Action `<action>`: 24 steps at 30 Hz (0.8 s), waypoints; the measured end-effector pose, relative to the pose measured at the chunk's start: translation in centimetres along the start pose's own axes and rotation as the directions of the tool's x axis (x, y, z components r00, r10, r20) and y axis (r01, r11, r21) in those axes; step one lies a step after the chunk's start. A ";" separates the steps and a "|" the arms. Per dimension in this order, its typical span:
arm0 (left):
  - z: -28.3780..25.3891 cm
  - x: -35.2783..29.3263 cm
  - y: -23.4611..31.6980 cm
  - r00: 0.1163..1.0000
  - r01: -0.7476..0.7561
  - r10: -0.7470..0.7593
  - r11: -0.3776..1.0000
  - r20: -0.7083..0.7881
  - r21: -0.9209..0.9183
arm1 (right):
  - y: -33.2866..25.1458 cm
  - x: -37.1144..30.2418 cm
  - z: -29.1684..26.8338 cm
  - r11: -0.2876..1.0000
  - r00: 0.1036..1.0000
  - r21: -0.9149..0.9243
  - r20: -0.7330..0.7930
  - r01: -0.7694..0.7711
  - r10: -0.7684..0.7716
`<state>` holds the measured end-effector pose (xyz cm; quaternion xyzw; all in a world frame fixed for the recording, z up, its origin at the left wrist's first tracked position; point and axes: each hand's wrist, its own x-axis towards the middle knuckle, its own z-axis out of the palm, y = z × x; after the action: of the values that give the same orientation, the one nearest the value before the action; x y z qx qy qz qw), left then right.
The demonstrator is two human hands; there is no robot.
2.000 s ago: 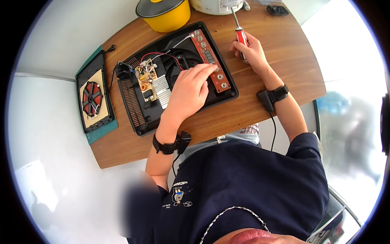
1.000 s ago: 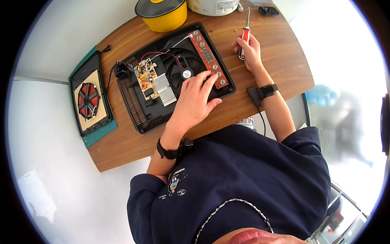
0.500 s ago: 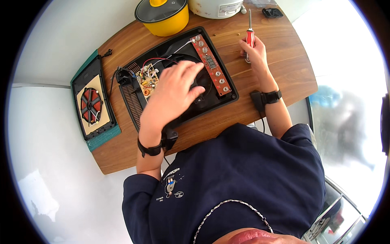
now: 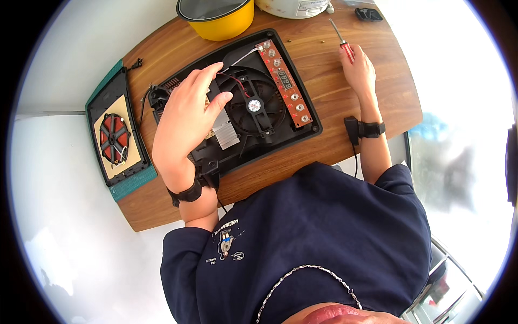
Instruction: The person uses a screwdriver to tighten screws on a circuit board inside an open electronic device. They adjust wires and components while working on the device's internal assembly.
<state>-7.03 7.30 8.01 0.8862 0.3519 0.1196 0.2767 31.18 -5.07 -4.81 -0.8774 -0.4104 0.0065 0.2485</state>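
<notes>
An opened black induction cooker base lies on the wooden table. Inside it I see a round black fan, a finned silver heat sink and a brown control board strip. My left hand hovers over the left half of the base with fingers spread, covering the main circuit board. My right hand rests on the table right of the base, holding a red-handled screwdriver that points away from me.
A yellow pot and a white appliance stand at the table's far edge. The cooker's top panel with its red coil lies on a green mat at the left. A small black object sits far right.
My left hand has moved left across the cooker, from the control board side to above the circuit board. My right hand with the screwdriver stayed near the right of the base.
</notes>
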 end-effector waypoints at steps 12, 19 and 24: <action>-5.7 -3.9 -4.9 0.964 0.170 -0.189 0.979 -0.187 -0.111 | 0.1 0.8 2.3 0.985 0.992 0.162 -0.108 -0.054 0.072; -8.2 -5.6 -15.8 0.766 0.440 -0.452 0.887 -0.458 -0.140 | -0.1 0.7 2.3 0.985 0.989 0.157 -0.116 -0.068 0.087; -6.7 -4.5 -22.6 0.744 0.464 -0.401 0.886 -0.534 -0.018 | -0.5 0.6 2.2 0.990 0.992 0.132 -0.113 -0.049 0.064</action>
<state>-25.60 20.40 0.43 0.7279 0.6157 0.2680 0.1387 30.72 -3.40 -6.43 -0.8697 -0.3689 -0.0116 0.3278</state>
